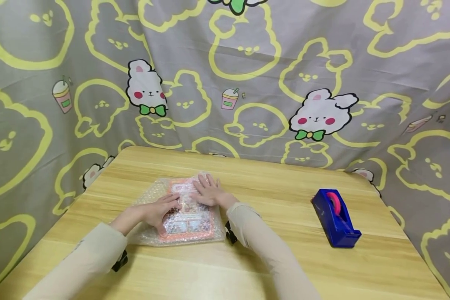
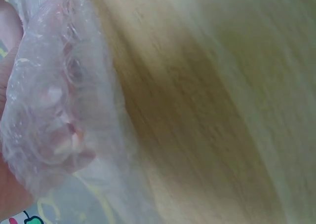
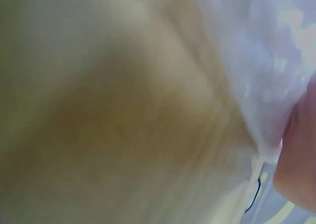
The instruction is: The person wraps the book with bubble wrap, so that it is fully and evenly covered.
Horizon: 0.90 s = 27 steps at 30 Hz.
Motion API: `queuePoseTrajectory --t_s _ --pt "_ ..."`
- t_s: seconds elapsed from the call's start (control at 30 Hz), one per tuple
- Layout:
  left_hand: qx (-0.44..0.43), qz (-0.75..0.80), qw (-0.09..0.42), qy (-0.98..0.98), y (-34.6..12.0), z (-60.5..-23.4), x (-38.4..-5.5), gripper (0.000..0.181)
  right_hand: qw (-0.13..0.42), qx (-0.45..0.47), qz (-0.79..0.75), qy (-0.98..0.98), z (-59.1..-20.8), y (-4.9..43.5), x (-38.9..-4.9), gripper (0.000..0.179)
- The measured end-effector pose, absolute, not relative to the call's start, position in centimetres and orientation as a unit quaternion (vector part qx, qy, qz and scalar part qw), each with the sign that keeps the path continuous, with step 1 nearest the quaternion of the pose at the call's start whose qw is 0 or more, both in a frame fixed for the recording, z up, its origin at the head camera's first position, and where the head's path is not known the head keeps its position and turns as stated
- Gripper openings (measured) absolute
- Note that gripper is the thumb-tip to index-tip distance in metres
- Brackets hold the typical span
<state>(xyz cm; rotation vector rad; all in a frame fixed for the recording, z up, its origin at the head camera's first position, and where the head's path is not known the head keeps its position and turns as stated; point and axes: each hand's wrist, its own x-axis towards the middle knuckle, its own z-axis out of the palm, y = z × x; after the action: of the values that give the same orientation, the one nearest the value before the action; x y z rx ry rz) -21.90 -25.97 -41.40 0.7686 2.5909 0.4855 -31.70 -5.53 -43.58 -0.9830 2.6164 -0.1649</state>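
Left hand [image 1: 158, 211]: rested wide.
Right hand [image 1: 208, 193]: rested wide, farther forward.
Clear bubble-wrapped, orange-bordered rectangular package [image 1: 189, 236]: lay directly beneath both.

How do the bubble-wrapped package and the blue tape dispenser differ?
The bubble-wrapped package shows orange print through clear wrap; the tape dispenser is solid blue with a pink ring.
The package is broad and flat; the dispenser is narrower.
The left hand and right hand touch the package; neither touches the dispenser.
Both rest on the wooden table.
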Motion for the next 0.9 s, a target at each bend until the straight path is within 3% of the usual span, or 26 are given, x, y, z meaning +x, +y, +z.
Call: queuePoseTrajectory --t_s 0.37,0.67,0.9 --pt "0.306 0.159 0.172 0.923 -25.5 -41.1 -22.3 0.081 0.175 -0.322 -0.026 0.93 -42.8 -4.4 -33.2 0.077" --pt "0.31 0.148 0.163 0.925 -25.8 -41.0 -22.0 0.088 0.2 -0.31 0.026 0.929 -43.0 -4.7 -30.0 0.083" --pt "0.304 0.155 0.171 0.924 -25.8 -41.3 -22.0 0.085 0.189 -0.351 0.033 0.917 -43.9 -4.1 -27.1 0.087"
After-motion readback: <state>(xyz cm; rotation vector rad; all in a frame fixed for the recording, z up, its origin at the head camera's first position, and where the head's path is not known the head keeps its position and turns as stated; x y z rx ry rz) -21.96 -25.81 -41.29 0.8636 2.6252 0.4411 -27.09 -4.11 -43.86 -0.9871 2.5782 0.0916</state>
